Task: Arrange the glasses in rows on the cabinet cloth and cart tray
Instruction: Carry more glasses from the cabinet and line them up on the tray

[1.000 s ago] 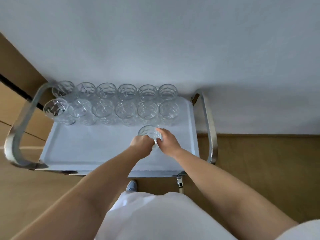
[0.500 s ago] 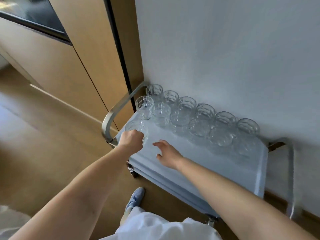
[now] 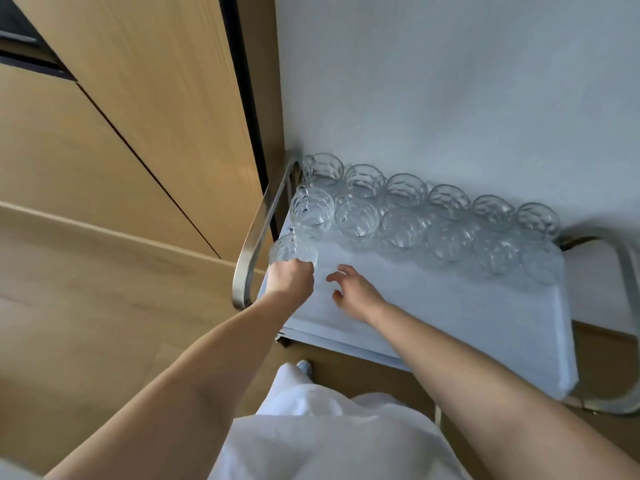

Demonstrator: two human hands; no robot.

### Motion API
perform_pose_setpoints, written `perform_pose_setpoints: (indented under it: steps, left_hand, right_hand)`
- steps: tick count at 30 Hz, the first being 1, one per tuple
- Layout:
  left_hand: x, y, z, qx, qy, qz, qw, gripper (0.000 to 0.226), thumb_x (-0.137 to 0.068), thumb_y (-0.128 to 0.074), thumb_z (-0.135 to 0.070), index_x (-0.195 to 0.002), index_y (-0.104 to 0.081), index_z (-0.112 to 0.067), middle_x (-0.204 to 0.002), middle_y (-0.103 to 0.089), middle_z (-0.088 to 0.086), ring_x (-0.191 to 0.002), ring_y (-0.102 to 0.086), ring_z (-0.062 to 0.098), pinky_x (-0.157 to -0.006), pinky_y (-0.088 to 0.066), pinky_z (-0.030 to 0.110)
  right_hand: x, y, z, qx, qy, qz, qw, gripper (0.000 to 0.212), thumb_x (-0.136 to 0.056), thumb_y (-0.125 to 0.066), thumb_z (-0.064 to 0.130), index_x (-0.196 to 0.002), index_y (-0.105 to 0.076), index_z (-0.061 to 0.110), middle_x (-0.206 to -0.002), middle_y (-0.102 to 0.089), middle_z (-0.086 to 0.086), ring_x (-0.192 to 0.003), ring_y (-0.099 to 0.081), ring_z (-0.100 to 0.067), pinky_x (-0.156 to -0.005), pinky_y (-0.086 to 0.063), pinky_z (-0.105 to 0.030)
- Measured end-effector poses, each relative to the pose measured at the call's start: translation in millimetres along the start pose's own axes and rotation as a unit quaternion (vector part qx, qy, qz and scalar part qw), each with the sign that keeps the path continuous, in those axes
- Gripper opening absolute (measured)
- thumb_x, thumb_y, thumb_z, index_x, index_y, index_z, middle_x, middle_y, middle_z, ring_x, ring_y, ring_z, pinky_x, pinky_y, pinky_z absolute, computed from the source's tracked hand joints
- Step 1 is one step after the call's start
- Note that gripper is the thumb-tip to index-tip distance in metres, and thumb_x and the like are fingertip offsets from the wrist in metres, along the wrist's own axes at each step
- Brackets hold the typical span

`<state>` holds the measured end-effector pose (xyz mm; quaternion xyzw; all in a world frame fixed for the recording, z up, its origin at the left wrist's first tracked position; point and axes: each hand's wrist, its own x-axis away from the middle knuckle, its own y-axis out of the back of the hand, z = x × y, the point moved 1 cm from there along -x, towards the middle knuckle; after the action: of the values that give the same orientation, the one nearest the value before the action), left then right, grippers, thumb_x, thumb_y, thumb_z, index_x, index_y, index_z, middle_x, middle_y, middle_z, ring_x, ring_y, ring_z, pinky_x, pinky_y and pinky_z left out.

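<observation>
I am looking down through the head camera at a cart tray (image 3: 450, 327) covered in pale blue, standing against a grey wall (image 3: 450, 81). The left hand (image 3: 290, 277) is curling its fingers round a single glass (image 3: 292, 251) at the tray's left end, just beside the curved metal left handle (image 3: 252, 237). I cannot tell whether that glass is resting on the tray or hanging just above it. It is sitting right in front of the leftmost glass of the front row (image 3: 401, 228), which is running six glasses along the tray, each touching or nearly touching the next. Behind it, the back row (image 3: 407, 190) is lining up six more glasses close to the wall. The right hand (image 3: 353, 292) is hovering over the bare tray just beside the left hand, gripping nothing, with its fingers spread loosely and reaching toward the held glass without touching it. The right handle (image 3: 623, 271) is curving round the far end of the tray. A wooden cabinet (image 3: 138, 98) is filling the left side above a wooden floor (image 3: 86, 323). A white garment (image 3: 329, 427) and the tip of a shoe (image 3: 304, 365) are showing below the arms.
</observation>
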<state>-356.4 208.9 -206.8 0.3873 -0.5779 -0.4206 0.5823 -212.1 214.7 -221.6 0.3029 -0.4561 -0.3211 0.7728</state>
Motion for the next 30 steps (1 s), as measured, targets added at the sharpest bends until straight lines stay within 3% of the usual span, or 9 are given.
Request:
perform_pose_setpoints:
  steps: [6,20,23,26,28,30]
  left_hand:
    - [-18,-4,0,0.053,-0.014,0.006,0.998,0.019,-0.097,-0.044,-0.019,-0.104,-0.061,-0.015,-0.095,-0.067,0.006,-0.088,-0.065,0.026,-0.062,-0.041,0.028]
    - [-33,2,-5,0.210,0.001,0.024,0.977,0.030,-0.094,-0.054,-0.034,-0.080,-0.048,-0.008,-0.092,-0.063,0.017,-0.080,-0.057,0.034,-0.060,-0.039,0.032]
    - [-34,11,-7,0.237,0.026,0.053,0.970,0.039,-0.090,-0.060,-0.043,-0.097,-0.056,-0.004,-0.099,-0.062,0.016,-0.081,-0.055,0.029,-0.063,-0.042,0.032]
    - [-28,18,-14,0.184,0.071,0.039,0.980,0.063,-0.088,-0.059,-0.044,-0.129,-0.041,-0.001,-0.127,-0.051,0.018,-0.115,-0.049,0.034,-0.088,-0.043,0.039]
    - [-19,23,-23,0.104,0.088,0.003,0.991,0.070,-0.085,-0.059,-0.045,-0.135,-0.033,-0.003,-0.136,-0.042,0.018,-0.128,-0.037,0.035,-0.101,-0.035,0.041]
    - [-8,29,-36,0.060,0.078,-0.038,0.994,0.064,-0.085,-0.059,-0.043,-0.131,-0.036,-0.004,-0.133,-0.043,0.018,-0.127,-0.037,0.035,-0.103,-0.033,0.041]
  right_hand:
    - [4,-11,11,-0.023,-0.027,-0.030,0.999,0.040,-0.094,-0.045,0.015,-0.134,-0.049,0.019,-0.154,-0.024,-0.005,-0.132,-0.041,-0.027,-0.106,-0.037,-0.035]
    - [54,-24,-37,-0.021,-0.125,-0.041,0.991,0.037,-0.097,-0.042,0.019,-0.134,-0.047,0.018,-0.156,-0.019,-0.004,-0.134,-0.038,-0.026,-0.105,-0.038,-0.037]
    - [62,-22,-42,-0.029,-0.124,-0.053,0.990,0.038,-0.097,-0.043,0.020,-0.135,-0.047,0.018,-0.156,-0.018,-0.004,-0.134,-0.037,-0.026,-0.104,-0.038,-0.037]
    - [70,-21,-47,-0.038,-0.119,-0.067,0.990,0.038,-0.097,-0.043,0.020,-0.135,-0.047,0.018,-0.156,-0.017,-0.005,-0.135,-0.034,-0.027,-0.104,-0.037,-0.038]
    - [78,-19,-52,-0.044,-0.112,-0.074,0.990,0.038,-0.097,-0.043,0.021,-0.135,-0.046,0.019,-0.156,-0.017,-0.004,-0.136,-0.032,-0.028,-0.105,-0.037,-0.039]
    - [89,-18,-60,-0.054,-0.107,-0.078,0.990,0.038,-0.097,-0.043,0.021,-0.136,-0.046,0.019,-0.156,-0.015,-0.004,-0.137,-0.030,-0.028,-0.105,-0.036,-0.040]
